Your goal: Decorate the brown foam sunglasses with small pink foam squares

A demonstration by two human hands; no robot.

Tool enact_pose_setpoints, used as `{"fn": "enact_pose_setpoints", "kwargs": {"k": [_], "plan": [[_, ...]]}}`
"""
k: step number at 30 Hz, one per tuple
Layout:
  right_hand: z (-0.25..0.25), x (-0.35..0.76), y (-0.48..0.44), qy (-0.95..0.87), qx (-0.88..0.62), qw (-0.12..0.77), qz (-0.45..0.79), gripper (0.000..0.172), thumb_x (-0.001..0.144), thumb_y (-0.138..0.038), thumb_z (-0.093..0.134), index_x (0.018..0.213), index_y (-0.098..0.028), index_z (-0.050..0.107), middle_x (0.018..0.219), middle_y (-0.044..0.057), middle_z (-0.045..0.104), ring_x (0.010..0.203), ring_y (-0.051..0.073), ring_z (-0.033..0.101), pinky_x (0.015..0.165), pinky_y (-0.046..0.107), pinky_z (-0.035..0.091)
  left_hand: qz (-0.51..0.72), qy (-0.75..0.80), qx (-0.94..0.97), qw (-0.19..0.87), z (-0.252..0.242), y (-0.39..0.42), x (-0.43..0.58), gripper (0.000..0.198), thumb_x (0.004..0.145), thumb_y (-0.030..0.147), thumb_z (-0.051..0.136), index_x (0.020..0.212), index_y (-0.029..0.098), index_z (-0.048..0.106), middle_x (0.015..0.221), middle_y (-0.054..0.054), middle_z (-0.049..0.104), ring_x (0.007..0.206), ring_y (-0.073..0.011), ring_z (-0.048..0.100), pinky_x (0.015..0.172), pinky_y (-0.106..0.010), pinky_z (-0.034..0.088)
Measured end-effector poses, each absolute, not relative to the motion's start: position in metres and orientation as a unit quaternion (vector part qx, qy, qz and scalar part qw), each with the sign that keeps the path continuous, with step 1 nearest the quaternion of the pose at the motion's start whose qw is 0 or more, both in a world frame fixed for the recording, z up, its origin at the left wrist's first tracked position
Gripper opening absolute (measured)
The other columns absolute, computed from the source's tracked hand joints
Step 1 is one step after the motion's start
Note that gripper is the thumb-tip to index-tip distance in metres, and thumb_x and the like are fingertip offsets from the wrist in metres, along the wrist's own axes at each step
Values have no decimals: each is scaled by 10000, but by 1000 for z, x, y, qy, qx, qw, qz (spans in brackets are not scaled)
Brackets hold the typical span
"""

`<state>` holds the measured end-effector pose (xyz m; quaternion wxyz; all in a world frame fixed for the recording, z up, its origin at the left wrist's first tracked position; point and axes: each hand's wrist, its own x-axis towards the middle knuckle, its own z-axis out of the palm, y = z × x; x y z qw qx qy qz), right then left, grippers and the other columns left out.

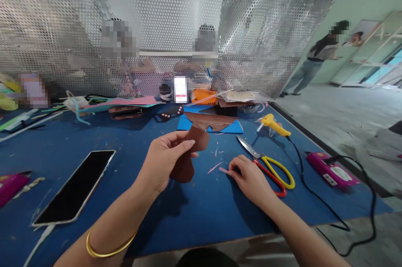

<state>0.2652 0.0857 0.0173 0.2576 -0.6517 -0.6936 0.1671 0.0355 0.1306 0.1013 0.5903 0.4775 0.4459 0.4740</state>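
Note:
My left hand [171, 154] pinches a brown cut-out piece [185, 169], thin like paper or foam sheet, held above the blue table. Its fingers are closed round the upper part, and a rounded end hangs below. Low on the tabletop, my right hand [248, 174] has thumb and forefinger pressed together on a small pink strip [224, 170]. Thin pink scraps [215, 168] lie just left of it. Scissors [266, 164] with one red and one yellow handle loop rest partly behind the right hand, blades slightly apart or closed, I cannot tell.
Beyond the hands lie a brown sheet [216, 121] and blue sheet [234, 127]. A yellow glue gun [274, 124] and a magenta power strip [331, 169] with black cable sit right. A phone [77, 187] lies left. A perforated metal screen [176, 11] stands behind.

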Motion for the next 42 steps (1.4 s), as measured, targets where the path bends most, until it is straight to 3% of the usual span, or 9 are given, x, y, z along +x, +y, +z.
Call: {"fn": "enact_pose_setpoints", "kwargs": {"k": [3,7,13,18,24,29,34,42], "plan": [[26,265,84,-663,-645,327,194,125,908,-278,493,801,-229,534,721,-4,612,674,171,583,637,286,447,472,434,485,595,101,129,37,202,737,272,774,925,199,773,869,-32,783,669,-129,687,665,-225,560],[59,251,82,-600,-592,476,251,148,875,-346,549,830,-224,621,709,-3,639,680,165,609,658,283,485,451,436,496,600,104,126,39,207,750,267,758,941,188,776,859,-30,783,634,-116,673,653,-215,554],[96,211,82,-552,-547,552,301,229,846,-401,625,705,-221,621,610,-24,577,593,129,547,563,247,486,458,440,510,580,108,123,41,176,754,279,758,890,170,785,810,-43,782,672,-140,687,636,-213,565],[92,191,88,-524,-539,581,311,239,837,-401,671,706,-205,635,651,-26,583,614,108,514,543,222,446,417,466,535,568,111,119,41,270,834,305,662,1054,181,759,693,-37,759,307,-75,484,301,-179,357],[86,184,90,-534,-544,593,260,178,840,-358,688,727,-221,675,709,-28,624,697,119,539,640,246,438,428,459,525,576,109,116,42,277,842,281,638,1073,179,751,464,12,630,308,-94,475,316,-177,366],[81,181,90,-521,-528,614,270,162,833,-345,705,729,-224,677,729,-27,618,722,125,549,689,266,443,434,448,512,591,106,115,44,281,825,292,655,1062,176,750,530,-13,670,315,-80,453,324,-186,371],[74,180,92,-493,-508,627,325,168,836,-367,707,749,-227,671,741,-28,620,722,123,544,688,271,446,446,436,506,596,107,115,44,270,824,275,652,1054,178,753,396,51,527,296,-74,413,309,-165,320],[70,177,92,-481,-507,633,333,162,838,-380,710,780,-231,688,749,-30,629,728,121,559,717,276,458,453,433,499,599,108,114,45,254,800,275,676,1015,170,759,485,18,612,303,-53,394,307,-159,305]]}}
